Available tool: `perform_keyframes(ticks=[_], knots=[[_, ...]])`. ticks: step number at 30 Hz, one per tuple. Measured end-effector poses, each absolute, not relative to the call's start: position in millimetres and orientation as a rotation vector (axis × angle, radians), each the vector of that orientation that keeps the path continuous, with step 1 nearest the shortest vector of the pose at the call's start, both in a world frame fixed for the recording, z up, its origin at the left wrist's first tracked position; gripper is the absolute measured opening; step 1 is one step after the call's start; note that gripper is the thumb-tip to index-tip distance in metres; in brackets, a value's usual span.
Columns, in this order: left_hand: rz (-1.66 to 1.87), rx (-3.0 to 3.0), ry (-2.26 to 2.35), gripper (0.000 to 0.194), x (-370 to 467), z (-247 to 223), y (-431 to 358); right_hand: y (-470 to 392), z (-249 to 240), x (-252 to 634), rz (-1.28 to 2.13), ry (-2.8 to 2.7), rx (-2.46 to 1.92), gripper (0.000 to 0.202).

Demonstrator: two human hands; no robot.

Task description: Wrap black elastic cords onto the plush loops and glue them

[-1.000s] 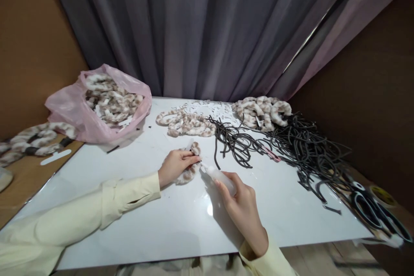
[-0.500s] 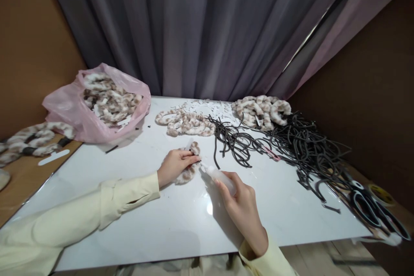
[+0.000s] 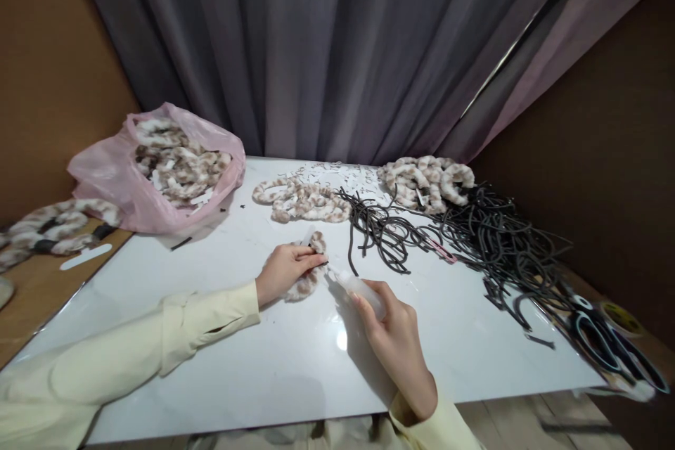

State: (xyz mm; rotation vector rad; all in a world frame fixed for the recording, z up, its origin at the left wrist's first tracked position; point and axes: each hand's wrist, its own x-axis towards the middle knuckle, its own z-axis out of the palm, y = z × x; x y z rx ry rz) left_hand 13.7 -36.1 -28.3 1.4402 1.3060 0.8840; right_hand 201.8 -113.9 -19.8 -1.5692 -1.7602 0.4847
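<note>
My left hand (image 3: 287, 271) is closed on a brown-and-white furry ring (image 3: 304, 287), pressing it down on the white table (image 3: 237, 373). A small dark tip shows at my left fingertips. My right hand (image 3: 393, 334) grips a translucent squeeze bottle (image 3: 363, 293), tilted so its narrow nozzle points left at those fingertips. Nozzle and dark tip are very close; I cannot tell whether they touch. Part of the ring is hidden under my left hand.
Behind my hands lie more furry rings (image 3: 311, 201), with another pile (image 3: 427, 183) at the back right. Black cords (image 3: 490, 239) spread across the right side, near scissors (image 3: 606, 348). A pink plastic bag (image 3: 113, 169) of furry rings stands at the left. Grey curtains (image 3: 306, 49) hang behind.
</note>
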Motion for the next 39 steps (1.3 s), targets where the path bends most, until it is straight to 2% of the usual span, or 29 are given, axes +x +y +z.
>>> perform_keyframes(ticks=[39], knots=[[0.866, 1.457, 1.303, 0.041, 13.5, -29.3, -35.0, -113.8, -18.2, 201.8, 0.456, -1.742, -1.561, 0.023]])
